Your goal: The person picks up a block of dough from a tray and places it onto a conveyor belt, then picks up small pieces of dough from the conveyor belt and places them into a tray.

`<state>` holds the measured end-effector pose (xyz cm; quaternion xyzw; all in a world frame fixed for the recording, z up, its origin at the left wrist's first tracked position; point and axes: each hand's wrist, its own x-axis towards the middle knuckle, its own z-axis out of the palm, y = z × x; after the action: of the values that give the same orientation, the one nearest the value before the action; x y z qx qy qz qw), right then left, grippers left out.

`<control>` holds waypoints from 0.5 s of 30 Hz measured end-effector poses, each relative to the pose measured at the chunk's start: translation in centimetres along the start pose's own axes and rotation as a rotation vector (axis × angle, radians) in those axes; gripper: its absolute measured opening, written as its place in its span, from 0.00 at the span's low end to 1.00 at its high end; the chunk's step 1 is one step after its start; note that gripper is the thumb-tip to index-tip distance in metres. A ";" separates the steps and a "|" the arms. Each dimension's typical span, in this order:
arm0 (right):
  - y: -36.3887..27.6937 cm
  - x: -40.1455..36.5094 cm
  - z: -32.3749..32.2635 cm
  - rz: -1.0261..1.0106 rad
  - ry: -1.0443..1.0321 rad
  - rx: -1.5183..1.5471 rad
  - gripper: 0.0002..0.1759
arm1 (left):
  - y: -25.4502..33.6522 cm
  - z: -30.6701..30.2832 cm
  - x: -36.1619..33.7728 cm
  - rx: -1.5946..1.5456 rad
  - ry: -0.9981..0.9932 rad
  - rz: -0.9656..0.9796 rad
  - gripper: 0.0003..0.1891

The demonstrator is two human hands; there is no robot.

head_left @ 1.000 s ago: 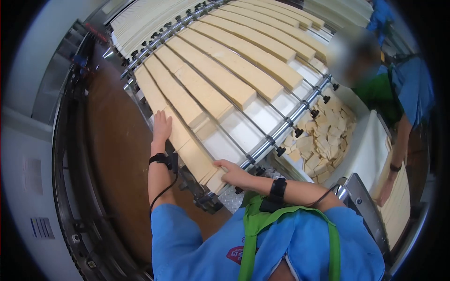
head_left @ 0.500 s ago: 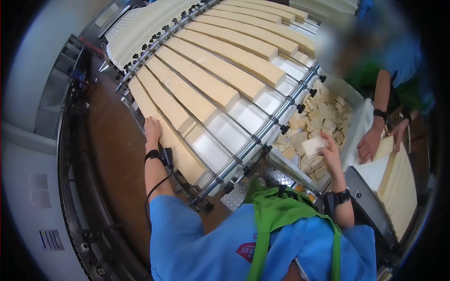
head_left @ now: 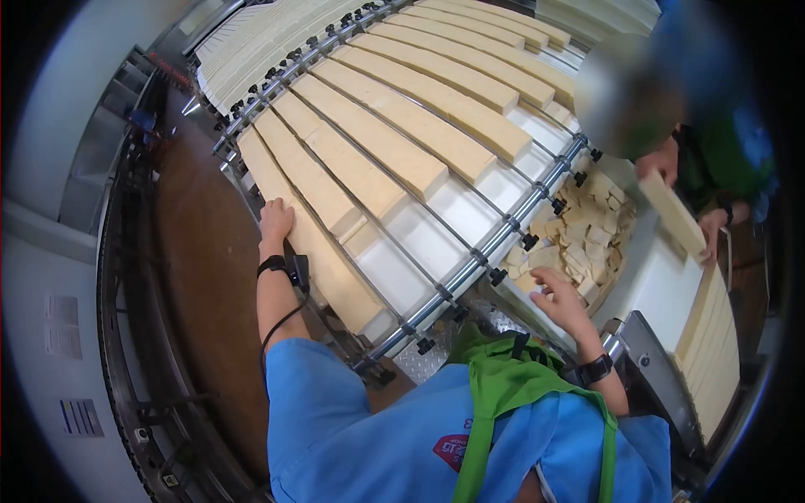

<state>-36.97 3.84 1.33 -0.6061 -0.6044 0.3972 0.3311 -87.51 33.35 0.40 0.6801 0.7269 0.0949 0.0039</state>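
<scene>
On the left side of the rack, my left hand (head_left: 276, 220) rests with bent fingers on the edge of the outermost long beige bar (head_left: 327, 277). A black device (head_left: 297, 270) with a cable sits by that wrist. My right hand (head_left: 560, 300), its fingers apart and nothing between them, hovers over the near edge of a white bin. Loose beige flat pieces (head_left: 587, 239) fill this bin. More beige bars (head_left: 381, 130) lie side by side on the white bed (head_left: 419, 243), parted by thin metal rods.
A metal crossbar (head_left: 495, 243) with black knobs runs along the rack's near end. At right, a co-worker's hands (head_left: 660, 163) hold a beige slab (head_left: 673, 214) above a white surface (head_left: 654, 272). A row of upright beige slabs (head_left: 713, 360) stands beside it.
The flat beige piece has left my right hand, which has moved down and left. My left hand stays on the bar. The co-worker has raised a slab from the white surface.
</scene>
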 end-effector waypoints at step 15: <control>1.9 -1.4 -1.0 -0.125 -0.035 0.075 0.21 | 4.6 0.9 -0.3 0.871 0.006 0.494 0.15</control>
<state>-35.12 2.40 0.24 -0.5473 -0.6314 0.4088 0.3670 -82.77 33.46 0.10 0.7702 0.5161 -0.2176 -0.3051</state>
